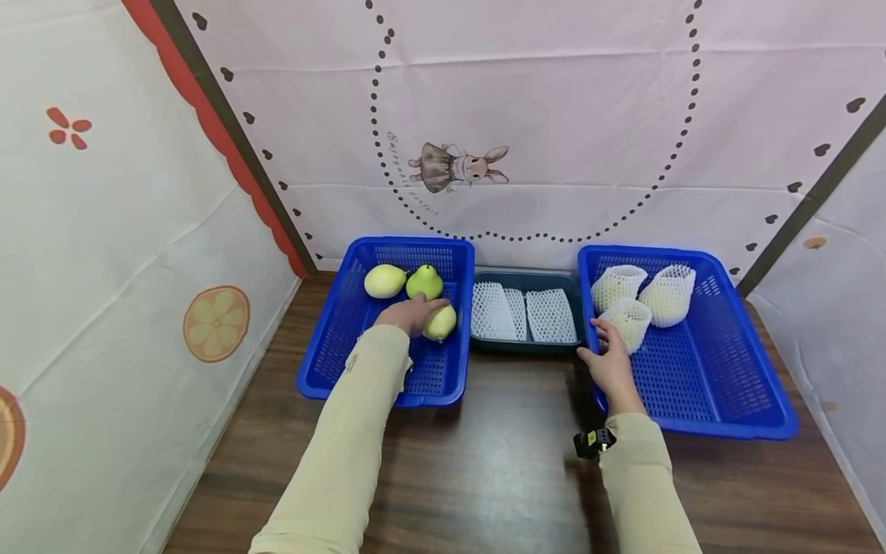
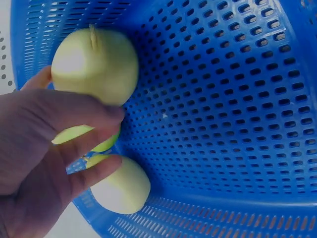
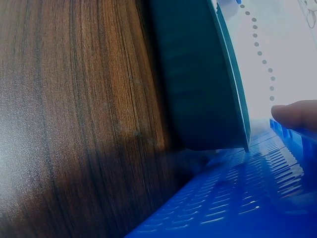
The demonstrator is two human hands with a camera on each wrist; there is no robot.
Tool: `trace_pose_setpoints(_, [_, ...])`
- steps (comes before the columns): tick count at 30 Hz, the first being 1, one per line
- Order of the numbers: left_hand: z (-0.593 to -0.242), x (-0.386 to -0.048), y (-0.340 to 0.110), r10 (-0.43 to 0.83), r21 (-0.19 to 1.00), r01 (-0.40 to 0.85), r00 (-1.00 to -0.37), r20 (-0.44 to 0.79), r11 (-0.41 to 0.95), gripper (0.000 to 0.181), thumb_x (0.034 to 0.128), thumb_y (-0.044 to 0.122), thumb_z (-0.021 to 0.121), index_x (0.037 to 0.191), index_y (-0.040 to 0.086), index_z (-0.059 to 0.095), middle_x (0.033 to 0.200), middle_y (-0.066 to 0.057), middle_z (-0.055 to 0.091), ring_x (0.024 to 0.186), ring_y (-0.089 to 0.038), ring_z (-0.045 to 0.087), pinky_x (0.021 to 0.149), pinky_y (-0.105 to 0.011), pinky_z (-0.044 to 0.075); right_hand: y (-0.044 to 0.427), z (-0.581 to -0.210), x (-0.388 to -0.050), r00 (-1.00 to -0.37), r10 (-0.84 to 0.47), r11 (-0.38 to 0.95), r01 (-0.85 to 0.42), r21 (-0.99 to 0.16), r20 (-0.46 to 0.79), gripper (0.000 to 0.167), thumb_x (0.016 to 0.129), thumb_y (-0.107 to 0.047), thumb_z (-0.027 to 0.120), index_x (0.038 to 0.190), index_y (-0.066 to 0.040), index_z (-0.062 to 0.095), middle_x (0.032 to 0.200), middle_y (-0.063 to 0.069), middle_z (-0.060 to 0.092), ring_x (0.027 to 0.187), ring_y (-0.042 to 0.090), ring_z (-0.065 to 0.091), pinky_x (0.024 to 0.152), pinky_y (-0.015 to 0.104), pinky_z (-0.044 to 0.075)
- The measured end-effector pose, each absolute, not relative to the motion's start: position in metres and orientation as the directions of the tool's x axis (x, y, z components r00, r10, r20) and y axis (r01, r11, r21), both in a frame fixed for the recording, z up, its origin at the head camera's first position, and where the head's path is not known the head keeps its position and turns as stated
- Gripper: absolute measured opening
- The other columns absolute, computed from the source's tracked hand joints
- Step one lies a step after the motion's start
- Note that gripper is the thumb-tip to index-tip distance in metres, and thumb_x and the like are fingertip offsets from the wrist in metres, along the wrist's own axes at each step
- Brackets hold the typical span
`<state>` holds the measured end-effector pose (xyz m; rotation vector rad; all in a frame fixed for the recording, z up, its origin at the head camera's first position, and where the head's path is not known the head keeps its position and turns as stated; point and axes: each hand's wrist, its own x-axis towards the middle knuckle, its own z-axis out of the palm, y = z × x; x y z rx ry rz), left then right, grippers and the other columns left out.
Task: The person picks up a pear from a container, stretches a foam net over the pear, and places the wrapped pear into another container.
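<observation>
In the left blue basket [image 1: 317, 362] lie three bare pears. My left hand [image 1: 408, 314] [image 2: 44, 148] has thumb and forefinger round the nearest pear [image 1: 440, 323] [image 2: 96, 64], whose far side is hidden in the left wrist view. A green pear [image 1: 424, 282] and a yellowish pear [image 1: 384, 282] [image 2: 123, 187] lie beyond it. My right hand [image 1: 612, 368] is at the near left rim of the right blue basket [image 1: 761, 432], fingers relaxed over it; one finger [image 3: 297, 115] shows in the right wrist view. Beside it sits a net-wrapped pear [image 1: 628, 323].
Between the baskets stands a dark green tray [image 1: 529, 348] [image 3: 198, 79] with several white foam nets [image 1: 551, 315]. Two more net-wrapped pears [image 1: 618, 286] [image 1: 668, 296] lie in the right basket. A patterned cloth wall [image 1: 554, 138] rises behind the brown wooden table [image 1: 484, 462].
</observation>
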<state>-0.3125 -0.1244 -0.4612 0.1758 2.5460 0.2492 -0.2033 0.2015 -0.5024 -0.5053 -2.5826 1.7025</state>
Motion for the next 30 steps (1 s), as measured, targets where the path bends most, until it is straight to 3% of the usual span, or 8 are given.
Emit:
trace_pose_setpoints(2, [-0.46,-0.312,-0.124,0.194,0.185,0.116,-0.848,-0.493,0.976,0.064,0.0908,0.02,0.059,0.145,0.03,0.027,0.136,-0.013,0.04,0.103,-0.032,0.048,0.083,-0.046,0.042,0.202,-0.502,-0.203,-0.947,0.268,0.359,0.266,-0.895,-0.174,0.058,0.089,0.0,0.055,0.141,-0.008,0.031,0.139,0.027,0.031,0.123,0.042,0.036,0.096,0.053,0.035])
trace_pose_setpoints(4, [-0.459,-0.313,-0.123,0.261,0.125,0.229,-0.854,-0.45,0.965,0.072,0.0787,0.01,0.072,0.139,0.027,0.036,0.134,-0.012,0.041,0.106,-0.032,0.047,0.084,-0.047,0.043,0.202,-0.501,-0.203,-0.946,0.27,0.358,0.27,-0.894,-0.178,0.058,0.089,0.0,0.055,0.141,-0.009,0.031,0.139,0.027,0.031,0.123,0.042,0.035,0.096,0.053,0.035])
trace_pose_setpoints(7, [-0.46,-0.315,-0.12,0.314,0.108,0.296,-0.858,-0.407,0.949,0.072,0.0667,0.014,0.083,0.127,0.022,0.045,0.124,-0.009,0.049,0.106,-0.031,0.049,0.086,-0.048,0.042,0.202,-0.5,-0.203,-0.946,0.273,0.357,0.27,-0.894,-0.177,0.058,0.089,0.0,0.055,0.141,-0.009,0.031,0.139,0.027,0.031,0.124,0.042,0.035,0.096,0.053,0.035])
trace_pose_setpoints(11, [-0.465,-0.316,-0.116,0.33,0.12,0.309,-0.841,-0.429,0.944,0.078,0.0692,0.015,0.082,0.133,0.027,0.04,0.128,-0.006,0.049,0.102,-0.029,0.052,0.086,-0.046,0.043,0.201,-0.499,-0.202,-0.948,0.27,0.355,0.259,-0.898,-0.167,0.057,0.089,0.0,0.055,0.141,-0.008,0.031,0.139,0.027,0.032,0.123,0.042,0.035,0.096,0.053,0.035])
trace_pose_setpoints(16, [-0.466,-0.312,-0.116,0.289,0.108,0.27,-0.832,-0.474,0.957,0.085,0.0706,0.009,0.08,0.139,0.036,0.036,0.141,-0.008,0.034,0.106,-0.029,0.048,0.083,-0.047,0.045,0.201,-0.5,-0.202,-0.949,0.268,0.341,0.256,-0.905,-0.167,0.057,0.089,0.001,0.054,0.14,-0.008,0.032,0.138,0.027,0.032,0.122,0.042,0.036,0.095,0.053,0.035])
trace_pose_setpoints(23, [-0.464,-0.311,-0.126,0.3,0.106,0.285,-0.823,-0.483,0.953,0.075,0.0677,0.012,0.082,0.13,0.025,0.043,0.122,-0.005,0.049,0.102,-0.026,0.05,0.084,-0.044,0.044,0.2,-0.5,-0.202,-0.95,0.27,0.346,0.249,-0.905,-0.158,0.057,0.088,0.001,0.054,0.14,-0.007,0.031,0.137,0.028,0.032,0.121,0.042,0.037,0.094,0.053,0.036])
trace_pose_setpoints(30, [-0.455,-0.318,-0.141,0.376,0.234,0.298,-0.799,-0.47,0.926,0.074,0.0694,0.022,0.078,0.135,0.021,0.044,0.121,-0.005,0.054,0.101,-0.023,0.05,0.085,-0.043,0.042,0.2,-0.501,-0.202,-0.95,0.275,0.343,0.243,-0.908,-0.15,0.057,0.088,0.001,0.055,0.139,-0.007,0.033,0.136,0.027,0.034,0.119,0.041,0.039,0.093,0.052,0.037])
